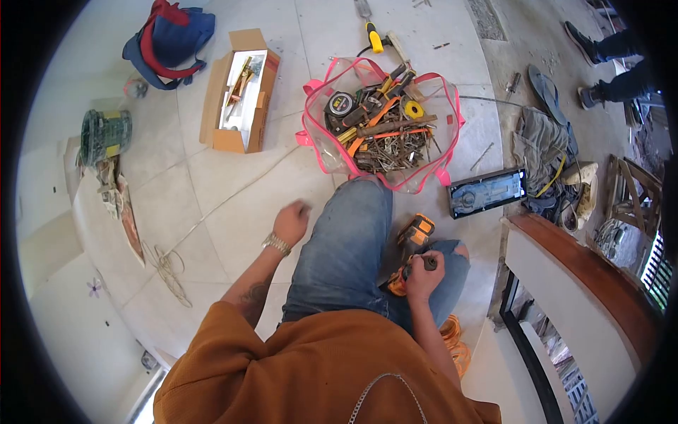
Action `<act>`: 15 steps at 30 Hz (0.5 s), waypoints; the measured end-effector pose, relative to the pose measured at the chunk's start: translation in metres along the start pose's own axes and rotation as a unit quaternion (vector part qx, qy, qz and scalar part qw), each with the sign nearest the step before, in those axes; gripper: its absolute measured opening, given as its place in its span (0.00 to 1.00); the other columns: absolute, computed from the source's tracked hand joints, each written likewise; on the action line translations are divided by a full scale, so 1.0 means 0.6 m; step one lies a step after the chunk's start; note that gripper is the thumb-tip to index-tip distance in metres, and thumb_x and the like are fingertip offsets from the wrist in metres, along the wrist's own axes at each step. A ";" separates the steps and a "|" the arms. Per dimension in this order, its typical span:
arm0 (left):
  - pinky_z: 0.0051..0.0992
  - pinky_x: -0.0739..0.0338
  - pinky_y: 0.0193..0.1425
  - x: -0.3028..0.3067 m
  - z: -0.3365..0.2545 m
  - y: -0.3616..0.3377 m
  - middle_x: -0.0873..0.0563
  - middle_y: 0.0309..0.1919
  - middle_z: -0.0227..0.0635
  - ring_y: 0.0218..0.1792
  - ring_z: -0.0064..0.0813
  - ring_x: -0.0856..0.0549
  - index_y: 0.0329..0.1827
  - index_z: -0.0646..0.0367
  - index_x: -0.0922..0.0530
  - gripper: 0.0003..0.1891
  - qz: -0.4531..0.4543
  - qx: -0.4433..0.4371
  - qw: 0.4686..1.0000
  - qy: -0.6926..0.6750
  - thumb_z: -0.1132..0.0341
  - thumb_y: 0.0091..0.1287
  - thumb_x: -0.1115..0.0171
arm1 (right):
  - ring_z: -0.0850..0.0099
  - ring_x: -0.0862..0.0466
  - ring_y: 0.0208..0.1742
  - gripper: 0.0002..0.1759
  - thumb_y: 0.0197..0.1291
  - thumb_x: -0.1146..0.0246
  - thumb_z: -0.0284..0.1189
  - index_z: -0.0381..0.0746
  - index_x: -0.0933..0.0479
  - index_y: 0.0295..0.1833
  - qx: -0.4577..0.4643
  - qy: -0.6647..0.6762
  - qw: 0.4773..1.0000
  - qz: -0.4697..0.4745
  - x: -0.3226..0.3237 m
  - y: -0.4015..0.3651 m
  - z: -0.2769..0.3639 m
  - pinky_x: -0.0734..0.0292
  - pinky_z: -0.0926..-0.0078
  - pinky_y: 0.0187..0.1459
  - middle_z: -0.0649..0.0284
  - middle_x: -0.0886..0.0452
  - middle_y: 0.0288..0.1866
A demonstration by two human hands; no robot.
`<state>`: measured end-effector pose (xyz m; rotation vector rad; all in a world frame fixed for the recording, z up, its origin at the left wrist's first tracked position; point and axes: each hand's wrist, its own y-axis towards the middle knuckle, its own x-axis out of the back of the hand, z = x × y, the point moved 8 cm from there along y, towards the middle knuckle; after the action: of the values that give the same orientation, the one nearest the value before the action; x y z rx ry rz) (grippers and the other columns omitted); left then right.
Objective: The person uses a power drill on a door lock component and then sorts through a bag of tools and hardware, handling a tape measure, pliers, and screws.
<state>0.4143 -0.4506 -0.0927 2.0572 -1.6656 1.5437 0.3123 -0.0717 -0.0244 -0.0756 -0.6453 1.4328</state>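
Note:
My left hand (292,221), with a metal watch on the wrist, is over the tiled floor beside my left knee. Its fingers look curled but are blurred, and nothing clear shows in them. Close to my right knee, my right hand (424,277) is closed around a dark cylindrical piece (429,263) whose round end shows. A cordless drill with an orange and black battery (420,229) is right beside that hand, its orange body (398,283) partly hidden between my legs. In front of my knees sits a clear bag with pink trim (311,136), full of hand tools, screws and a tape measure (340,104).
An open cardboard box (258,116) stands at the upper left, near a blue and red backpack (185,35) and a green bucket (106,134). To the right are an open black case (487,192), a sandal (547,94), cloths and a person's legs (625,67). A cord (212,210) crosses the floor.

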 end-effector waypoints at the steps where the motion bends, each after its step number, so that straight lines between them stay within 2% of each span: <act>1: 0.46 0.16 0.54 0.037 -0.087 0.031 0.10 0.44 0.52 0.47 0.55 0.11 0.50 0.60 0.13 0.11 -0.031 -0.042 0.998 -0.020 0.69 0.70 0.39 | 0.77 0.21 0.29 0.07 0.58 0.35 0.21 0.37 0.28 0.37 0.000 0.000 1.000 -0.001 0.001 -0.001 0.004 0.24 0.74 0.36 0.66 0.23 0.28; 3: 0.44 0.16 0.53 0.079 -0.248 0.078 0.10 0.47 0.49 0.47 0.54 0.12 0.54 0.58 0.14 0.13 -0.079 -0.182 0.975 -0.097 0.71 0.69 0.39 | 0.77 0.21 0.29 0.07 0.58 0.35 0.21 0.37 0.28 0.37 0.013 -0.019 1.000 -0.007 -0.001 0.000 0.022 0.24 0.74 0.36 0.66 0.23 0.28; 5: 0.42 0.18 0.60 0.062 -0.350 0.132 0.13 0.54 0.48 0.55 0.51 0.15 0.62 0.59 0.17 0.19 -0.069 -0.240 0.967 -0.059 0.72 0.68 0.39 | 0.76 0.21 0.30 0.07 0.58 0.35 0.21 0.36 0.27 0.37 0.014 -0.029 0.999 -0.006 -0.001 -0.001 0.003 0.24 0.74 0.37 0.66 0.23 0.29; 7: 0.47 0.24 0.68 0.020 -0.400 0.194 0.17 0.61 0.49 0.65 0.51 0.20 0.69 0.64 0.24 0.25 -0.132 -0.288 0.948 0.034 0.71 0.67 0.39 | 0.76 0.21 0.31 0.06 0.58 0.35 0.21 0.36 0.27 0.38 0.015 -0.042 0.999 -0.005 -0.001 0.001 0.003 0.24 0.74 0.39 0.65 0.22 0.29; 8: 0.47 0.24 0.68 -0.002 -0.404 0.213 0.17 0.61 0.49 0.65 0.51 0.20 0.69 0.64 0.24 0.25 -0.133 -0.289 0.947 0.032 0.71 0.67 0.39 | 0.76 0.21 0.30 0.07 0.58 0.35 0.21 0.36 0.27 0.37 -0.003 -0.020 1.000 -0.007 -0.004 -0.002 0.009 0.24 0.74 0.37 0.66 0.23 0.29; 10: 0.54 0.29 0.72 -0.047 -0.381 0.256 0.21 0.67 0.54 0.68 0.56 0.23 0.74 0.71 0.30 0.31 -0.133 -0.163 0.964 0.165 0.73 0.65 0.39 | 0.76 0.21 0.30 0.08 0.57 0.35 0.21 0.37 0.28 0.36 -0.018 0.001 1.000 -0.008 -0.001 0.004 0.005 0.24 0.74 0.36 0.66 0.24 0.28; 11: 0.54 0.29 0.72 -0.066 -0.387 0.260 0.21 0.67 0.54 0.68 0.56 0.23 0.74 0.71 0.30 0.31 -0.136 -0.162 0.963 0.164 0.73 0.65 0.39 | 0.76 0.22 0.30 0.08 0.57 0.34 0.21 0.37 0.28 0.36 -0.005 -0.006 1.000 -0.012 0.002 0.008 -0.005 0.24 0.73 0.36 0.66 0.24 0.29; 13: 0.58 0.30 0.71 -0.114 -0.378 0.247 0.22 0.67 0.55 0.68 0.56 0.24 0.77 0.68 0.33 0.33 -0.092 -0.093 0.975 0.181 0.69 0.67 0.41 | 0.76 0.22 0.30 0.08 0.57 0.34 0.21 0.37 0.28 0.36 0.005 -0.016 1.000 -0.009 0.007 0.007 -0.008 0.24 0.73 0.37 0.66 0.23 0.29; 15: 0.58 0.31 0.72 -0.134 -0.384 0.220 0.23 0.68 0.55 0.68 0.57 0.24 0.78 0.68 0.35 0.34 -0.105 -0.095 0.980 0.138 0.69 0.68 0.41 | 0.76 0.23 0.32 0.08 0.57 0.34 0.21 0.37 0.28 0.36 -0.007 -0.025 1.000 -0.004 0.007 0.005 -0.001 0.24 0.73 0.38 0.66 0.23 0.30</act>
<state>0.1750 -0.3109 -0.1026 1.7655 -1.3884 1.4585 0.3099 -0.0670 -0.0246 -0.0497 -0.6959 1.4267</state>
